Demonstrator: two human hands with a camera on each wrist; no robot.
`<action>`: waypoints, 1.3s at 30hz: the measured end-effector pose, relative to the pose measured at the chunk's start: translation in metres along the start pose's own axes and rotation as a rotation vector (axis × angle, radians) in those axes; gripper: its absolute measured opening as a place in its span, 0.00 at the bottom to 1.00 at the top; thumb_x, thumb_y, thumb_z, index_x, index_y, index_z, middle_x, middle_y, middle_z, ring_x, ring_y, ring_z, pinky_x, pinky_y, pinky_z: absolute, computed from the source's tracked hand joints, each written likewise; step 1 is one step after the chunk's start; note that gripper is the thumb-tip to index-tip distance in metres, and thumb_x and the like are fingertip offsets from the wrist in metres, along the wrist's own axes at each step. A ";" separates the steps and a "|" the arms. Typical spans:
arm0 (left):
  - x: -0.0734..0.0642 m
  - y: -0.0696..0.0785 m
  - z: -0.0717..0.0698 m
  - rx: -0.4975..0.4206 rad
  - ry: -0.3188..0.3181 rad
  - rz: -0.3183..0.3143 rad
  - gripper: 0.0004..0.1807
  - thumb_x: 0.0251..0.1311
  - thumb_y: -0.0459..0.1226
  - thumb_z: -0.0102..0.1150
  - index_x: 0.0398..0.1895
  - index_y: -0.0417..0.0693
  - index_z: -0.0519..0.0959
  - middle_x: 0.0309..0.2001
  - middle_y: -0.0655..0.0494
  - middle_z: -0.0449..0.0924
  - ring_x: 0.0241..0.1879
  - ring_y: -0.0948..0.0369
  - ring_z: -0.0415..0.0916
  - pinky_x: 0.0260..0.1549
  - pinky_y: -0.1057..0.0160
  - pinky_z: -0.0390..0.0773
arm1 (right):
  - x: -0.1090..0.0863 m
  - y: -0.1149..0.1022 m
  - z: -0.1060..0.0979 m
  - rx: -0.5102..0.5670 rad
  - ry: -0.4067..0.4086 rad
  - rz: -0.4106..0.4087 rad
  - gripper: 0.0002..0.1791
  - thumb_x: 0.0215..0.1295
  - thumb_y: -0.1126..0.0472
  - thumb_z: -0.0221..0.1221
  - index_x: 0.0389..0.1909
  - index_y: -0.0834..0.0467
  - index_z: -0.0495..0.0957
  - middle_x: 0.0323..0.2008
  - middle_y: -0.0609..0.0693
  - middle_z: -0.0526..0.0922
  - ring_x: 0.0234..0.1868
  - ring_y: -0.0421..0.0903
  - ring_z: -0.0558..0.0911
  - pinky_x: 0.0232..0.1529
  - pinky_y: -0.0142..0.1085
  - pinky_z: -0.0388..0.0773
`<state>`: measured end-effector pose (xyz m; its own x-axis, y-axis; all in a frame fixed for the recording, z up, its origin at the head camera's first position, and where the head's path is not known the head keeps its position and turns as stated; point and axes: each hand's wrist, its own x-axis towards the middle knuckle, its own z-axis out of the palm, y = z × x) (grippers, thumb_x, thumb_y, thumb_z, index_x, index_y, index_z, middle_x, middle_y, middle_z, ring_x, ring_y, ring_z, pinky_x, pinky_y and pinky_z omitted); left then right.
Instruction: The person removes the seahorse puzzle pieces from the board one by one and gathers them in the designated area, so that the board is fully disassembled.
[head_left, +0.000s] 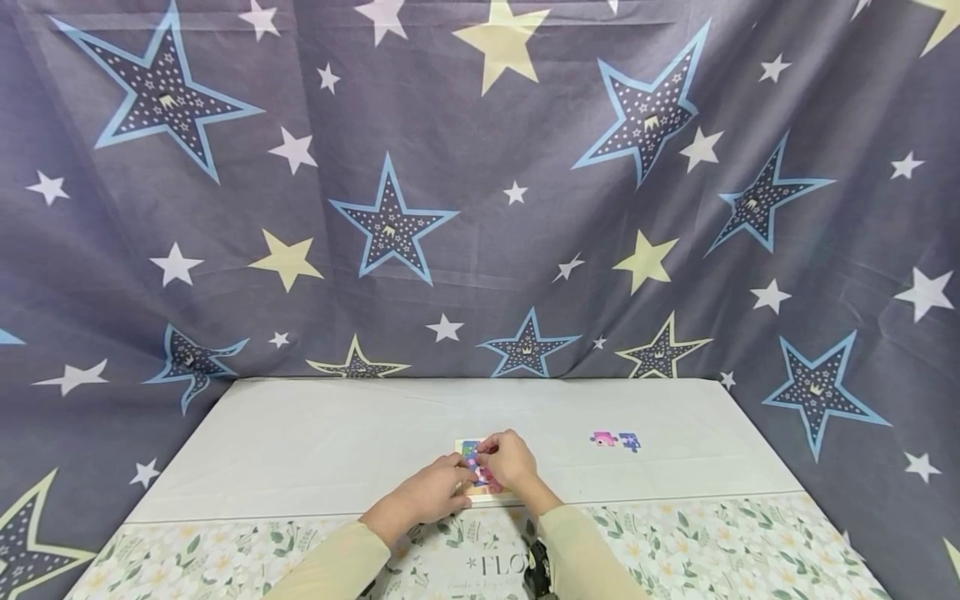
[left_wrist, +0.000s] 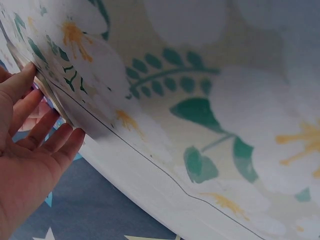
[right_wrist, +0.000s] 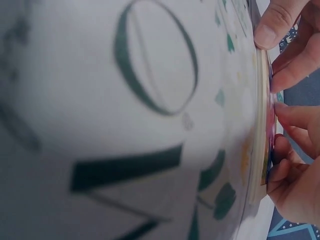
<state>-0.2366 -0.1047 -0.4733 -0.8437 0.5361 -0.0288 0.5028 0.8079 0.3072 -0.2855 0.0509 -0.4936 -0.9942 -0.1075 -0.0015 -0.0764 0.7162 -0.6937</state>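
A small jigsaw puzzle (head_left: 486, 477) with a colourful cartoon picture lies in a pale tray (head_left: 487, 498) near the white table's front edge. My left hand (head_left: 435, 492) rests on the tray's left side, its fingers mostly straight and reaching over the picture. In the right wrist view, the left thumb (right_wrist: 267, 35) touches the tray's near edge. My right hand (head_left: 513, 462) is bent over the upper right of the picture, its thumb and fingertips pinching a puzzle piece that they mostly hide. Left fingers (left_wrist: 37, 132) spread beside the tray in the left wrist view.
To the right on the white tabletop (head_left: 337, 442) lie a pink puzzle piece (head_left: 603, 438) and a blue puzzle piece (head_left: 630, 441), side by side. A floral cloth (head_left: 675, 542) covers the near side. A grey curtain with stars (head_left: 465, 275) hangs behind.
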 end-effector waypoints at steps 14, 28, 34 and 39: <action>-0.001 0.000 -0.001 0.002 -0.008 -0.015 0.18 0.58 0.44 0.61 0.51 0.49 0.79 0.48 0.55 0.74 0.45 0.63 0.72 0.50 0.61 0.77 | -0.002 0.001 -0.002 0.007 0.056 -0.047 0.02 0.56 0.60 0.65 0.28 0.54 0.83 0.33 0.48 0.76 0.34 0.42 0.74 0.38 0.38 0.73; 0.000 -0.001 0.000 -0.010 -0.011 -0.010 0.19 0.58 0.44 0.60 0.51 0.49 0.79 0.49 0.55 0.73 0.47 0.61 0.73 0.52 0.59 0.76 | -0.003 0.000 -0.010 0.034 0.064 -0.057 0.01 0.56 0.62 0.63 0.30 0.55 0.82 0.33 0.50 0.74 0.34 0.43 0.72 0.36 0.37 0.72; 0.000 -0.002 0.000 -0.010 -0.007 -0.015 0.19 0.59 0.44 0.60 0.52 0.49 0.78 0.49 0.56 0.73 0.48 0.61 0.73 0.53 0.58 0.76 | -0.002 0.006 -0.016 0.048 0.077 -0.074 0.02 0.56 0.63 0.63 0.30 0.56 0.83 0.33 0.51 0.75 0.33 0.43 0.72 0.35 0.37 0.72; -0.001 -0.001 0.001 -0.019 -0.008 -0.019 0.19 0.59 0.45 0.60 0.52 0.49 0.78 0.48 0.56 0.73 0.48 0.61 0.73 0.53 0.58 0.75 | 0.000 0.013 -0.021 0.033 0.092 -0.061 0.02 0.57 0.62 0.63 0.29 0.56 0.82 0.31 0.50 0.77 0.31 0.42 0.73 0.33 0.35 0.73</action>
<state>-0.2365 -0.1054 -0.4742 -0.8514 0.5228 -0.0423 0.4831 0.8131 0.3248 -0.2878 0.0747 -0.4877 -0.9906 -0.0859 0.1064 -0.1363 0.6867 -0.7141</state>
